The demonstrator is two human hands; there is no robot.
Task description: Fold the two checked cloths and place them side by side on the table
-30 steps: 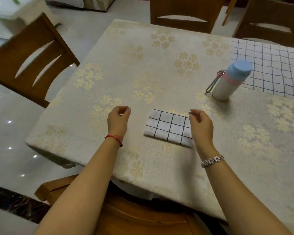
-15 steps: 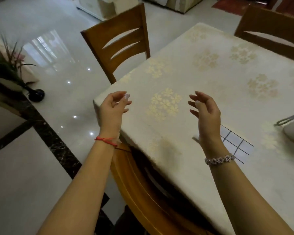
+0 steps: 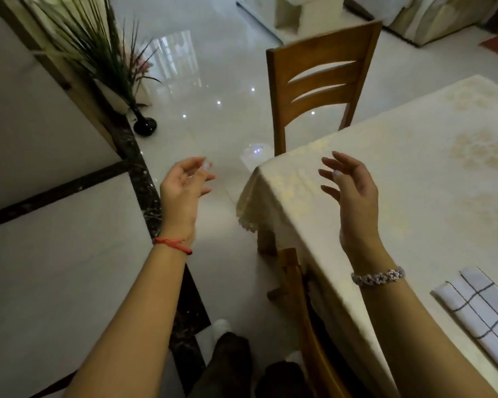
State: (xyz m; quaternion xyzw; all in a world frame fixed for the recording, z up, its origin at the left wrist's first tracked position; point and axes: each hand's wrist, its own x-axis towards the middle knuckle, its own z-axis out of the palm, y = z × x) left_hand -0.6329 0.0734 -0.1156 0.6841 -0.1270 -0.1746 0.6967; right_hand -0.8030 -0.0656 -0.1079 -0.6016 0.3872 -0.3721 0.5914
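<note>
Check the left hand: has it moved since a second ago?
Yes. The left hand has swung left: it was over the table beside the folded checked cloth, and now hangs past the table's corner, over the floor.

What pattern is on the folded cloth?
The folded cloth is white with dark grid lines; head view.

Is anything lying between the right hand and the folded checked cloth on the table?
Nothing visible does. The right hand hovers empty over the table near its corner, and only bare table surface lies between it and the folded cloth at the frame's lower right. The second cloth is out of view.
</note>
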